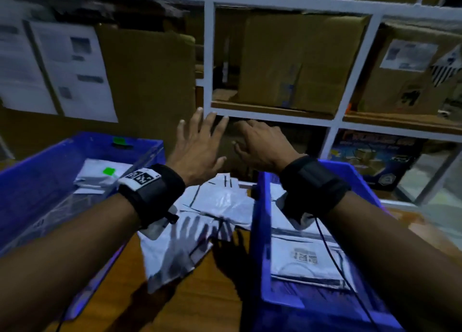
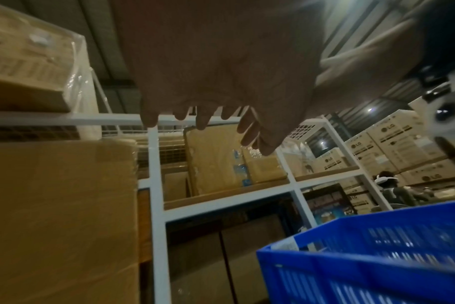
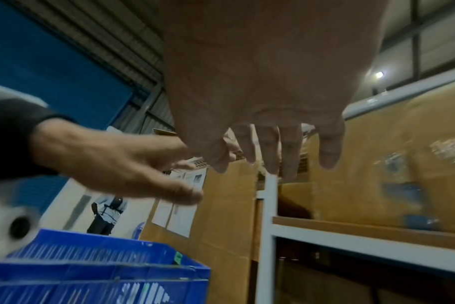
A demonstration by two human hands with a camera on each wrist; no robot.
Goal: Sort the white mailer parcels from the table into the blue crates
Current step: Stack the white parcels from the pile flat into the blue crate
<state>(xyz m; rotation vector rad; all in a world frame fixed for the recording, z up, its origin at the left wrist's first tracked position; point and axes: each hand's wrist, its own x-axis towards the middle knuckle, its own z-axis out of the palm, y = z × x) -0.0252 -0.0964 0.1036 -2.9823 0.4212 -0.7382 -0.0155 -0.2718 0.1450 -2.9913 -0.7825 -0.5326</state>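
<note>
Both hands are raised side by side above the table, palms down, holding nothing. My left hand [image 1: 197, 148] has its fingers straight and fanned wide; my right hand [image 1: 262, 145] sits just beside it with fingers loosely extended and drooping a little at the tips. The two are close but I cannot tell whether thumb and fingers touch. From the left wrist view the left palm [image 2: 221, 67] fills the upper frame, fingers pointing toward the shelving. From the right wrist view the right palm [image 3: 257, 78] does the same, with the left hand [image 3: 112, 160] visible beside it.

Black wrist straps on both forearms; the left one [image 1: 150, 189] carries a white tag with a printed marker.

Below the hands, a loose pile of white mailer parcels [image 1: 220, 204] lies on the brown table [image 1: 200, 299], between the two crates. Hand shadows fall across the nearest parcel.

Left blue crate [image 1: 32, 179] holds a few white parcels, one with a green sticker [image 1: 108, 170]. Right blue crate [image 1: 260, 244] holds a flat white parcel with a printed code label [image 1: 305, 256].

Behind the table: a white shelf frame [image 1: 208, 56] stocked with brown cardboard boxes [image 1: 297, 59], and paper sheets [image 1: 72, 69] fixed to cardboard at left. Frames are motion-blurred.
</note>
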